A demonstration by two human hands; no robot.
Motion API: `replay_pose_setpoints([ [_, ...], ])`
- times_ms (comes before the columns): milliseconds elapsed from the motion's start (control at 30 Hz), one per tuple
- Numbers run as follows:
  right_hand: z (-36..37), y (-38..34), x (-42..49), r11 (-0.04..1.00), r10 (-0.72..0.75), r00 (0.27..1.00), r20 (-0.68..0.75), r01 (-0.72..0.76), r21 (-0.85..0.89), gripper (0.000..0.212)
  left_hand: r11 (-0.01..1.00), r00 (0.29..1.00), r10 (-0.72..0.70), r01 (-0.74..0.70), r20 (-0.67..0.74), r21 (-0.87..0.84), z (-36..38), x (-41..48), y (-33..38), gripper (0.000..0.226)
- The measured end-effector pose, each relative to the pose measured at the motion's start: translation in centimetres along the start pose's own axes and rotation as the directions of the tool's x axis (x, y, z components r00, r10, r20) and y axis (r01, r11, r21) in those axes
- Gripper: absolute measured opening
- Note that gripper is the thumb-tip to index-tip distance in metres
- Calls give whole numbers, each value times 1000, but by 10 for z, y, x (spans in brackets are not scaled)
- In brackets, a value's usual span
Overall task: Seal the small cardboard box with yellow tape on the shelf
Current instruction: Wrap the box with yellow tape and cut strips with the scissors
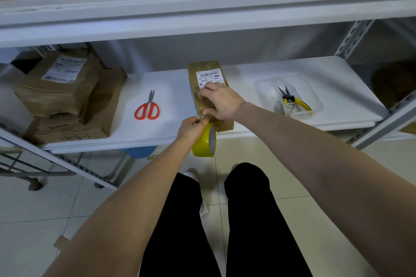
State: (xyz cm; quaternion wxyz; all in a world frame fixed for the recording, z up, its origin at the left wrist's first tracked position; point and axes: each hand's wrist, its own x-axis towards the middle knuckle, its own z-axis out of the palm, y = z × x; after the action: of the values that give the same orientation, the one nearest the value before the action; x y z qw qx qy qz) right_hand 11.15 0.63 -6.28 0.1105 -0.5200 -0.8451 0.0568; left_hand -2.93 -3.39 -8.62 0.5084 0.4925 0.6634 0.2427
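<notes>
Small cardboard box (pixel 203 67) is found lying lengthwise on the white lower shelf (pixel 173 96), its near end close to the shelf's front edge and a printed label (pixel 210 76) stuck on its top face. The box is held from above by the right hand (pixel 221 101). The fingers (pixel 203 92) are bent and kept close together, their tips pressed on the top face at the label's lower edge, near the box's left edge. The thumb is laid against the near part of the top face.

A yellow tape roll (pixel 202 144) is held on edge at the near left corner of the box, hanging partly below the shelf's front edge. It is gripped at its upper rim by the left hand (pixel 191 127), the fingers curled and pinched together at the point where roll and box meet. Whether a loose tape end is pinched there cannot be told. The left fingertips and the right thumb are seen almost touching at that corner.

Red-handled scissors (pixel 147 108) are noted on the shelf to the left of the box, well apart from it. A clear plastic tray (pixel 315 105) containing yellow-handled pliers (pixel 292 100) is noted to the right. Stacked brown parcels (pixel 60 87) are recorded at the shelf's left end.
</notes>
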Motion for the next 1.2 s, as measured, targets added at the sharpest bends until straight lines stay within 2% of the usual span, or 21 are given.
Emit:
replay_pose_setpoints([
  [67, -1, 1, 0, 1000, 6, 1000, -1, -6, -3, 43, 995, 993, -81, 86, 88, -53, -6, -1, 1, 18],
  [133, -2, 1, 0, 1000, 8, 1000, 6, -8, -11, 47, 983, 978, -144, 159, 154, -95, -9, -5, 1, 23],
  [267, -3, -4, 4, 998, 20, 1000, 24, -19, -54, 59, 985, 981, -132, 146, 139, -92, -9, -4, -1, 32],
  [533, 2, -11, 1, 995, 33, 999, -43, -37, -93, 57, 966, 968, -206, 224, 142, -127, -7, 2, 6, 34],
  [700, -3, -18, -1, 983, 56, 998, -18, -59, -172, 58, 962, 958, -224, 247, 179, -116, -21, 1, -4, 58],
  [833, -14, -31, 5, 972, 80, 997, 15, -75, -223, 52, 971, 964, -219, 230, 148, -61, -37, 3, -7, 51],
  [933, -16, -44, 13, 971, 28, 1000, 13, -24, -238, 37, 969, 973, -211, 220, 89, -109, -57, 12, -8, 55],
  [1033, -13, -62, 27, 966, 0, 999, -38, -10, -257, 32, 981, 979, -187, 182, -77, -68, -79, 32, -16, 42],
  [1133, -11, -63, 44, 938, 114, 993, -19, -114, -328, 36, 979, 956, -185, 200, -227, 46, -97, 53, -19, 45],
  [1200, -11, -56, 52, 937, 176, 984, -1, -168, -308, 35, 966, 942, -142, 199, -303, 165, -107, 67, -18, 53],
])
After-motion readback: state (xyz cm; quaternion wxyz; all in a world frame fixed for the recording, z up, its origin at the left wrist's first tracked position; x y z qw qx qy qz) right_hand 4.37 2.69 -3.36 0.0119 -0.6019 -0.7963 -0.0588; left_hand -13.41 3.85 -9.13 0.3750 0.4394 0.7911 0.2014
